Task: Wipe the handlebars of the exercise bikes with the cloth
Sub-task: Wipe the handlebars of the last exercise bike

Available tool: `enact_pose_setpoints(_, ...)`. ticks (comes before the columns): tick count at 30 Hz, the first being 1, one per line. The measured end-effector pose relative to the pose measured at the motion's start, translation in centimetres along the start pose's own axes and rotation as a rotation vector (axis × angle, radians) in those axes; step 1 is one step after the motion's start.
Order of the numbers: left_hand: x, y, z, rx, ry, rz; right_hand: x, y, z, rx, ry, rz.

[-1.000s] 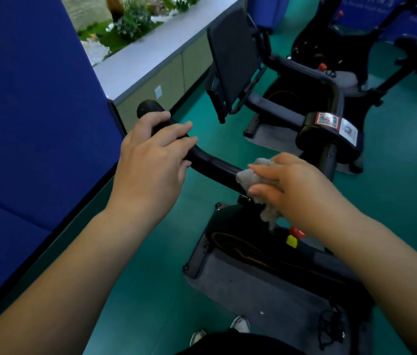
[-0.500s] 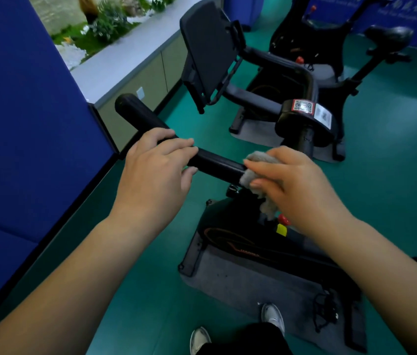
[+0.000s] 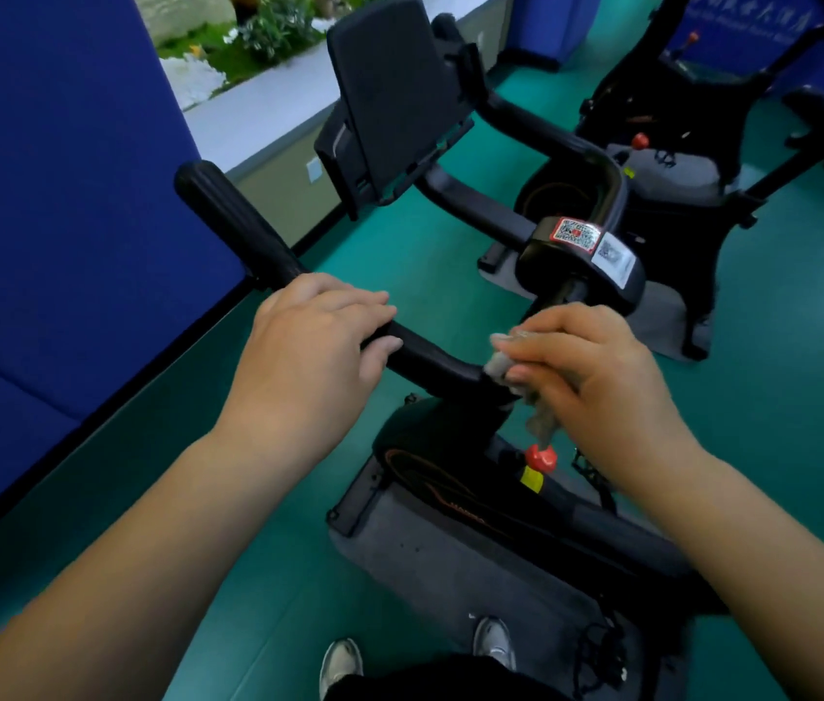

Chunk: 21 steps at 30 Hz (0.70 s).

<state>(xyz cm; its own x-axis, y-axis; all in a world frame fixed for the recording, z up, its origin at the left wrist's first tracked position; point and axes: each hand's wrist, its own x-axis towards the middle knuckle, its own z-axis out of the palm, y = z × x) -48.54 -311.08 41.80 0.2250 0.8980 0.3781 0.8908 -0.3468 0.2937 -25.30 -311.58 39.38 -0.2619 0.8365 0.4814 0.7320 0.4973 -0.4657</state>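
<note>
On the handlebar (image 3: 420,359) | left hand (image 3: 309,366) fingers curled round it | right hand (image 3: 587,382) grips cloth (image 3: 501,364)

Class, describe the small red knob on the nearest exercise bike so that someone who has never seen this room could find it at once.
Start at the nearest exercise bike, the one whose handlebar both hands are on. Look below the right hand, under the hanging end of the grey cloth. The red knob sits on the black frame just above a yellow label, the only red part on this bike's frame.
</note>
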Motion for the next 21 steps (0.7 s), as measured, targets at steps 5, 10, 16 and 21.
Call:
enact_pose_setpoints(5, -0.3, 2.9, 1.3, 0.003, 0.023, -0.039, 1.3, -0.5, 1.6, 0.069, 0.017, -0.126)
enact_pose_setpoints(10, -0.9, 4.6, 1.8, 0.017, 0.001, -0.116, 0.3, 0.9, 1.4, 0.082, 0.003, -0.208)
enact_pose_setpoints(16, -1.5, 6.8, 2.6, 0.030, 0.042, -0.276, 2.8, 6.5, -2.1, 0.158, 0.076, 0.058)
enact_pose_setpoints(21, -1.4, 8.4, 3.6, 0.079, 0.078, -0.347, 0.1, 3.5, -0.2, 0.161, 0.001, -0.103)
